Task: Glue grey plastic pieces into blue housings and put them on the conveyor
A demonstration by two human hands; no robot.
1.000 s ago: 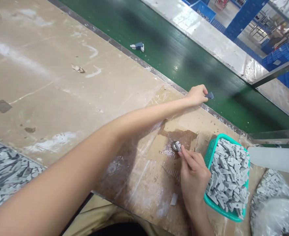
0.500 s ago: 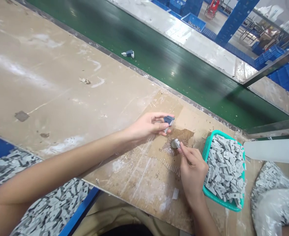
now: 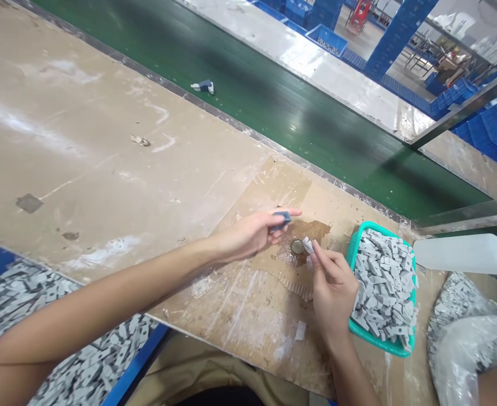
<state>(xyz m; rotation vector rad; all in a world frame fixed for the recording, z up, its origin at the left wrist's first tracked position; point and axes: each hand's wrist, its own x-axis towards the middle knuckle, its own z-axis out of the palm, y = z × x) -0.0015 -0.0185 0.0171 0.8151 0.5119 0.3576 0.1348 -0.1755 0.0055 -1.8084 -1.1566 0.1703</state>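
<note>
My left hand (image 3: 259,230) grips a small dark blue-grey plastic part (image 3: 280,220) between thumb and fingers, with the index finger stretched past it. Close by on the right, my right hand (image 3: 336,282) pinches a small light grey plastic piece (image 3: 308,245) at its fingertips. A small round cap-like dish (image 3: 297,246) lies on the wet brown patch of the bench, just left of that piece. Beside my right hand stands a teal basket (image 3: 351,248) heaped with light grey pieces (image 3: 384,287).
Beyond the wooden bench (image 3: 105,169) runs a green conveyor belt (image 3: 248,104) carrying a blue-and-white part (image 3: 204,86). A white plastic bottle (image 3: 460,255) lies at right, near a clear bag (image 3: 472,349) of pieces. At lower left is a blue-edged bin (image 3: 136,366) of grey pieces.
My left hand has lowered slightly and turned the blue-grey part, its index finger now extended. The light grey piece has moved off the round dish. The part on the belt has shifted left.
</note>
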